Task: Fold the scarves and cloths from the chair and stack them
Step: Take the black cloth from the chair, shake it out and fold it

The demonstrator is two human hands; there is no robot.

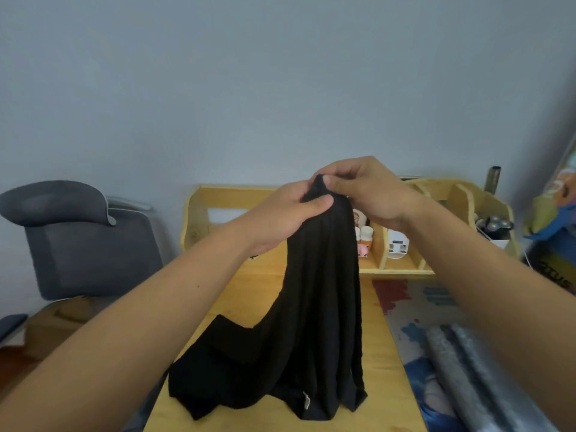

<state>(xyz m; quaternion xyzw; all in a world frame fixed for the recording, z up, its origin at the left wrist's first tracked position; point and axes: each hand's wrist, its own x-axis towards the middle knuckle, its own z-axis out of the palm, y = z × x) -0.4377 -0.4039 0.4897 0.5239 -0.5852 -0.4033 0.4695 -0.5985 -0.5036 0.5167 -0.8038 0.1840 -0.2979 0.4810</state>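
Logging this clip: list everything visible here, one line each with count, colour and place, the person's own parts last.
black cloth: 1, black, held up by its top, lower part draped on the table
table: 1, light wood, centre
desk organiser: 1, light wood, back of table
small bottles: 2 visible, white with orange, in the organiser
pink figure: 1, pink, below the bottles
white device: 1, white, organiser compartment
office chair: 1, grey, left
patterned mat: 1, grey with red and blue, right of table
rolls: 2, silver-grey, lower right
left hand: 1, grips the cloth's top
right hand: 1, pinches the cloth's top
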